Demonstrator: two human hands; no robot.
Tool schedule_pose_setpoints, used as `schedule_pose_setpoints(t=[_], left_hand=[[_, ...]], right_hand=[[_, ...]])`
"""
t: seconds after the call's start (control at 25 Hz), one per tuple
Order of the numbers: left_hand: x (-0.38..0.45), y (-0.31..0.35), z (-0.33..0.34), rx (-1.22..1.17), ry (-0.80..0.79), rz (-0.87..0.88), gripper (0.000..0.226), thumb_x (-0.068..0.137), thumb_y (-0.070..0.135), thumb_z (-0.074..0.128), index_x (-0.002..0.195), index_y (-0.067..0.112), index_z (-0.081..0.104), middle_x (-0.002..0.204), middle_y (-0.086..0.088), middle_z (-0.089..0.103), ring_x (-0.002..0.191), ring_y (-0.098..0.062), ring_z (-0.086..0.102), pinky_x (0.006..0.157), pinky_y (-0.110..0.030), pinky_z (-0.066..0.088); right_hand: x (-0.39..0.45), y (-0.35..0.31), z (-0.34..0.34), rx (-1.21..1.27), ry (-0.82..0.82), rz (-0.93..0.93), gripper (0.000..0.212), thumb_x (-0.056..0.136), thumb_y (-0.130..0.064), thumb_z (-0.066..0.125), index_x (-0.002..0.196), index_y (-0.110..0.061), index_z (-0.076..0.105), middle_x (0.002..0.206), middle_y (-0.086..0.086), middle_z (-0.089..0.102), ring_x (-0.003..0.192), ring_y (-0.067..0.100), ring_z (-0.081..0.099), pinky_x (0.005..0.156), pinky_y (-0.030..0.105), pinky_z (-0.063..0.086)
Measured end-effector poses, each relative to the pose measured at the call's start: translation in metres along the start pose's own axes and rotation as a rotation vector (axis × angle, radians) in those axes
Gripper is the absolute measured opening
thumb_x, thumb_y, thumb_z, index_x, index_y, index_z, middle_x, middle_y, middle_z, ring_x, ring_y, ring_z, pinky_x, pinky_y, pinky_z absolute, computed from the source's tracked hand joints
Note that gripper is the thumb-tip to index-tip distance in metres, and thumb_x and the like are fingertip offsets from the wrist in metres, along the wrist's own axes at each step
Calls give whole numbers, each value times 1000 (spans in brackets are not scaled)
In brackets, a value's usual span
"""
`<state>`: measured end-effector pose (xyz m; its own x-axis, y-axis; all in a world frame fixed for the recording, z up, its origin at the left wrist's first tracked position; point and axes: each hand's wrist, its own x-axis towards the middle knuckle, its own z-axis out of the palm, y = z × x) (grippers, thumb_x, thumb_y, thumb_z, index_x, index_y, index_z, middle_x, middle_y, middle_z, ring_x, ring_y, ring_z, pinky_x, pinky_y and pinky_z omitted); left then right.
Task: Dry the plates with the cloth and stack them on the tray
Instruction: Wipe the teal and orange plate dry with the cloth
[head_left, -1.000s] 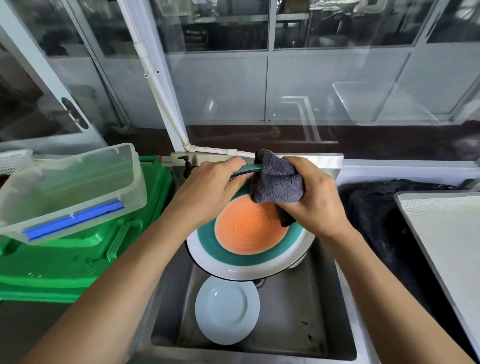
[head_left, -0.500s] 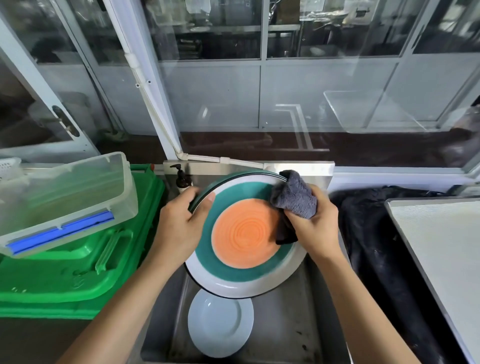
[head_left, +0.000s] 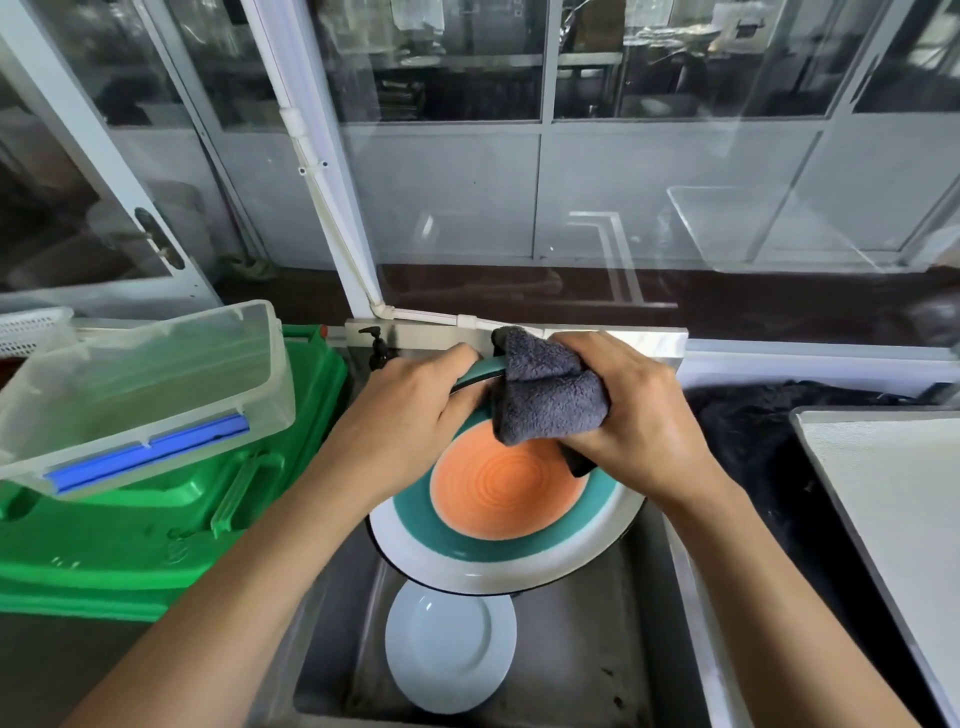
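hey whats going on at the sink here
A person is drying a big plate over the sink. The left hand grips the plate's far rim, while the right hand holds a grey cloth against the upper edge. A small white plate lies in the sink below, not yet picked up. The tray on the right has no plates on it in the part that shows.
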<state>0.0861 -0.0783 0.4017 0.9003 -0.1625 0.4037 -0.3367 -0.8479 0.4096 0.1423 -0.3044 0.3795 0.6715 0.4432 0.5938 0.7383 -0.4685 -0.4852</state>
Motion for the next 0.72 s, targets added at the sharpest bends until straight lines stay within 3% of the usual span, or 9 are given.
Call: schedule_pose_setpoints(t=[0.12,0.2,0.28,0.36,0.44,0.6,0.72], left_hand=[[-8,1,10,-7,55,-23,17,98,27,60,91,12,59,57,9,42,47,-12,43,50,-33,35],[-15,-4,13,-47,113,-69,33,99,39,56,89,9,62,50,8,40,41,-12,40,44,-24,28],[-23,-8,13,-143,192,-149,50,99,53,49,88,7,63,48,1,46,40,-19,42,41,-28,30],[-32,-10,16,-207,263,-225,51,99,56,48,92,9,66,52,-2,55,42,-23,47,45,-33,38],[-40,-14,21,-261,304,-289,41,100,51,53,96,13,69,55,4,58,45,-17,50,45,-26,36],[-52,-30,19,-356,166,-411,28,96,46,53,92,22,67,64,23,63,56,3,54,52,-9,35],[-44,-34,9,-258,76,-357,28,97,46,58,90,20,66,72,15,68,61,0,58,56,-18,42]], right_hand=[[-6,9,7,2,21,12,51,78,-34,83,120,-10,67,100,2,70,90,27,68,76,42,55],[-16,22,11,145,74,119,45,79,-30,82,119,-16,67,100,-6,72,89,16,69,76,36,55],[-30,36,19,406,184,269,37,80,-21,82,115,-21,69,98,-9,75,87,5,68,75,29,55],[-43,43,34,578,325,373,33,79,-14,81,109,-23,70,95,-12,76,83,0,65,74,23,53],[-50,43,49,625,370,428,32,79,-16,82,107,-26,70,94,-16,76,82,-4,65,73,17,51],[-49,39,54,542,282,419,32,76,-37,82,106,-39,71,92,-20,75,80,-9,65,71,12,49],[-35,29,42,397,190,338,33,75,-39,81,105,-41,68,87,-22,73,75,-8,65,67,12,48]])
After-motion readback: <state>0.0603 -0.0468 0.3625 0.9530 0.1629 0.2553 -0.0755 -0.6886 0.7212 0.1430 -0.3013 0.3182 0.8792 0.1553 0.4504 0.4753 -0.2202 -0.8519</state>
